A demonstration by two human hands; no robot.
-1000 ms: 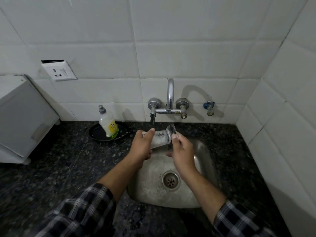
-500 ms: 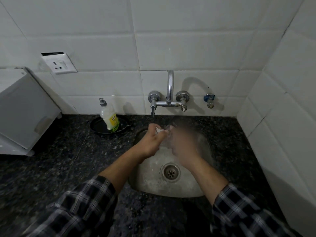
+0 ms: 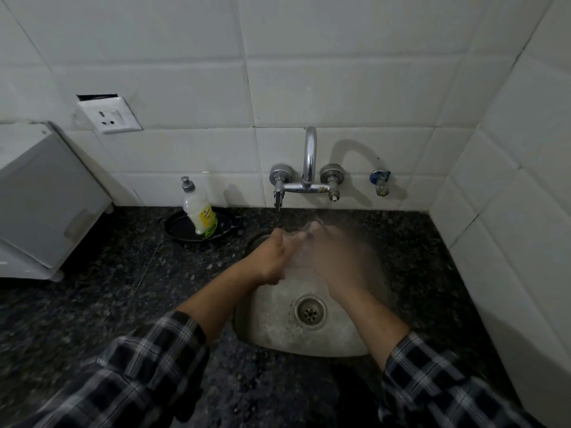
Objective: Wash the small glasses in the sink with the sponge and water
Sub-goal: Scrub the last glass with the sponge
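Over the steel sink (image 3: 268, 332), below the chrome tap (image 3: 309, 168), both hands meet around a small clear glass (image 3: 298, 245). My left hand (image 3: 273, 257) grips the glass from the left. My right hand (image 3: 336, 257) is smeared by motion blur and presses against the glass from the right; its fingers cover the mouth end. The glass itself shows only as a faint blurred shape between the hands. No sponge is visible. The drain (image 3: 310, 310) lies uncovered in the basin.
A dish soap bottle (image 3: 199, 208) stands in a black dish (image 3: 176, 230) on the dark granite counter (image 3: 92, 304), left of the sink. A white appliance (image 3: 40, 199) sits at far left. A wall socket (image 3: 109, 115) and a blue-handled valve (image 3: 380, 180) are on the tiles.
The glass has come down from right under the tap spout to lower over the basin. My right hand now moves fast against it and is blurred; my left hand keeps its grip.
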